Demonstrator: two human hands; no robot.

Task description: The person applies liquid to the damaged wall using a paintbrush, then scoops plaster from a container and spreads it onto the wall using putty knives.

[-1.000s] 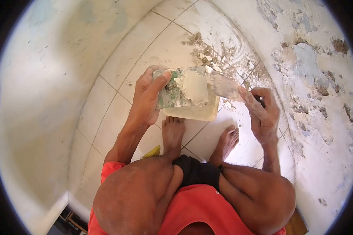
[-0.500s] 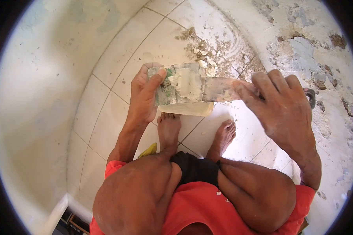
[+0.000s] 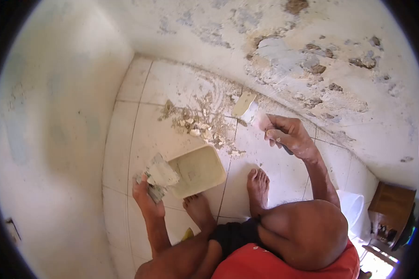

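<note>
My left hand [image 3: 147, 195] is closed around a flat, stained piece of board [image 3: 159, 176] with pale putty smeared over it. Just right of it, a cream rectangular tub [image 3: 218, 162] rests on the tiles. My right hand [image 3: 291, 136] grips a putty knife [image 3: 245, 103] out toward the base of the damaged wall. Putty coats the wide blade, and a dark handle end pokes out below my fingers. Whether the blade touches the wall I cannot tell.
Broken plaster and dirt [image 3: 198, 125] lie on the floor tiles. The right-hand wall [image 3: 284, 56] is pitted and peeling. Behind my right arm are a white bucket [image 3: 351, 207] and a brown wooden piece of furniture [image 3: 391, 202]. My bare feet [image 3: 258, 186] are near the tub.
The knife has left the board and swung out toward the wall with my right hand. My left hand has lowered the board to the left beside the tub. The view has turned toward the wall.
</note>
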